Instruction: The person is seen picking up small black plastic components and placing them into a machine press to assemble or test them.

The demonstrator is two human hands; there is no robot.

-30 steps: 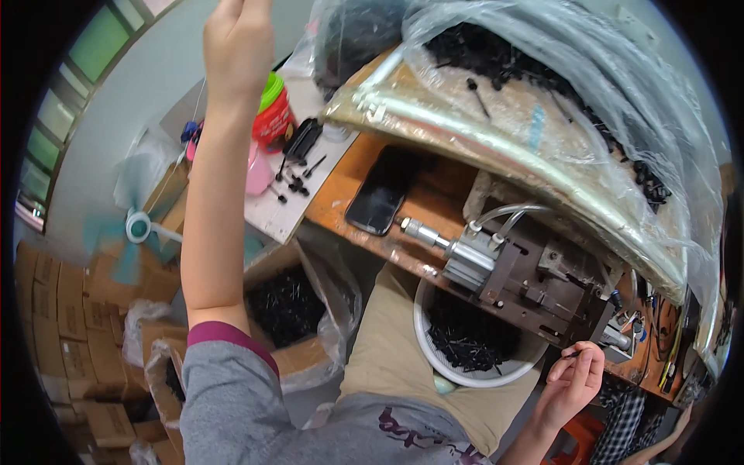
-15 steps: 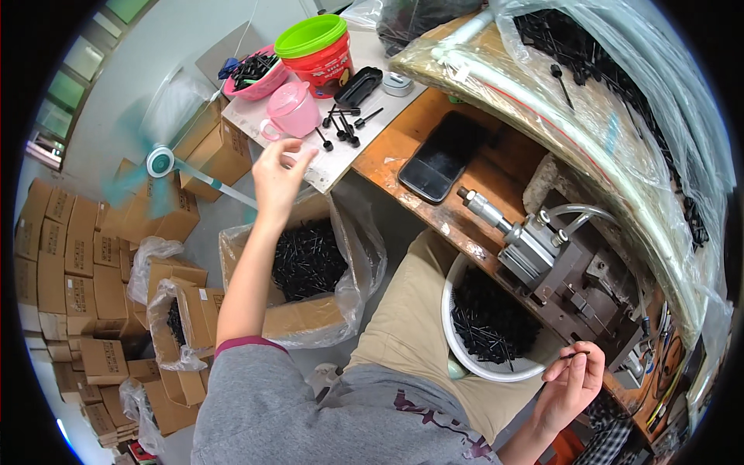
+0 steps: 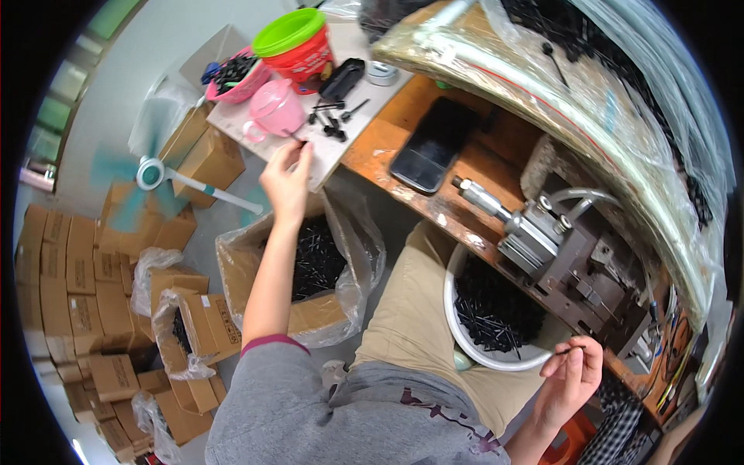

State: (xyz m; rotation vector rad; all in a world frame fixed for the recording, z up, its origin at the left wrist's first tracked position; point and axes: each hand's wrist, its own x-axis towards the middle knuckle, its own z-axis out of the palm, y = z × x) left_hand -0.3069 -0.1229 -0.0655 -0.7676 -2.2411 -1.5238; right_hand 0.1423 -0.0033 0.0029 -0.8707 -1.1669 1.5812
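Note:
My left hand point(image 3: 287, 182) is at the front edge of the pale side table, thumb and fingers pinched on a black round-headed pin point(image 3: 297, 139), mostly hidden by the fingertips. Several similar black pins point(image 3: 333, 128) lie just beyond it. Down at the right, my right hand point(image 3: 572, 380) holds a thin black pin point(image 3: 570, 352) between thumb and fingers, beside a white basket point(image 3: 449, 310) heaped with black pins point(image 3: 496, 314). The metal bench fixture point(image 3: 535, 240) with a cylinder and hose stands past that hand.
Near my left hand stand a pink lidded cup point(image 3: 277, 108), a red bucket point(image 3: 306, 62) and a black tray point(image 3: 342, 80). A phone point(image 3: 434, 147) lies on the wooden bench point(image 3: 372, 159). Below my left forearm is a lined carton point(image 3: 318, 316) of black pins. A fan point(image 3: 149, 173) stands left.
My left hand has closed its fingers on a black pin at the table's edge. My right hand keeps its pin in nearly the same place. The whole view has shifted slightly.

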